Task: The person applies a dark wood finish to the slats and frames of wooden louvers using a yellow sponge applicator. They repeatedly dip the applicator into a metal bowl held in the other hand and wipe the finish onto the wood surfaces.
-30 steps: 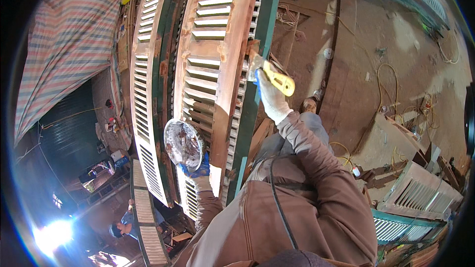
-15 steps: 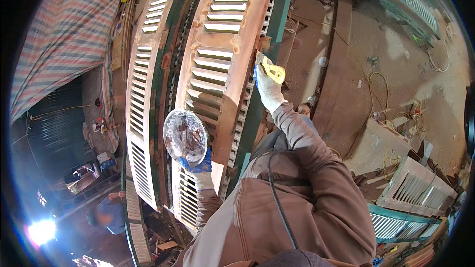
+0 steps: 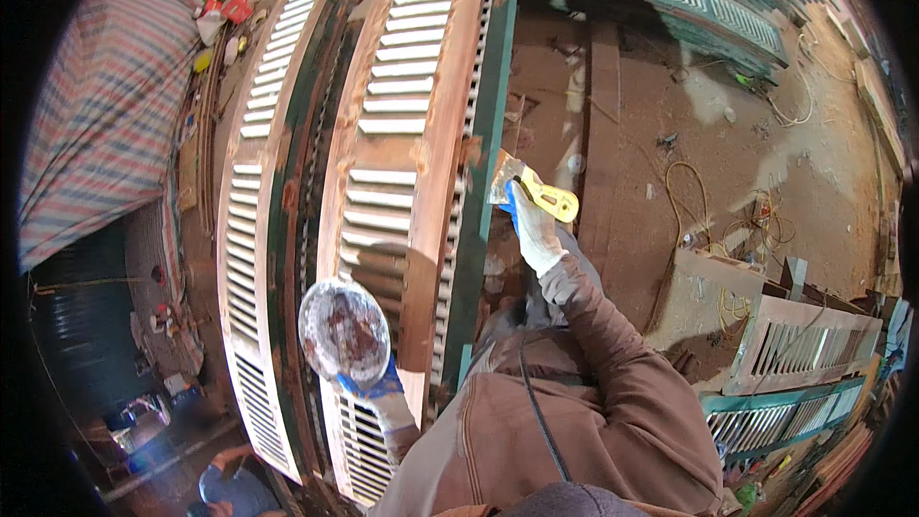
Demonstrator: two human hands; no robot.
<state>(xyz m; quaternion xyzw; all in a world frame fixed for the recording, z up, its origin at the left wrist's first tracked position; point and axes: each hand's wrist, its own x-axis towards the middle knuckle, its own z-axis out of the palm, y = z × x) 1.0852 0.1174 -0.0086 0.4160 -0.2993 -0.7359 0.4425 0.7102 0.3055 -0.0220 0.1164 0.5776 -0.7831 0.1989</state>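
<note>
My left hand (image 3: 383, 393), in a white and blue work glove, grips the rim of a round shiny bowl (image 3: 345, 330) smeared inside with brown paste. The bowl is tilted above the slats of a bare-wood louvred shutter (image 3: 421, 273). In my gloved right hand (image 3: 538, 237) is a putty knife (image 3: 550, 199) with a yellow handle. Its stained blade points up-left, over the green edge (image 3: 486, 105) beside that shutter; whether it touches is unclear. Fingers partly hide the knife's handle.
A second louvred shutter (image 3: 251, 149) lies parallel on the left. More shutters rest at the far right (image 3: 737, 24) and lower right (image 3: 766, 421). Yellow cable (image 3: 675, 172) coils on the dusty floor. Striped sheeting (image 3: 105, 115) hangs left; another person (image 3: 235, 488) is at lower left.
The view has shifted, so the shutters sit lower and further left. My right hand with the putty knife has drawn slightly outward from the shutter. The bowl stays over the slats.
</note>
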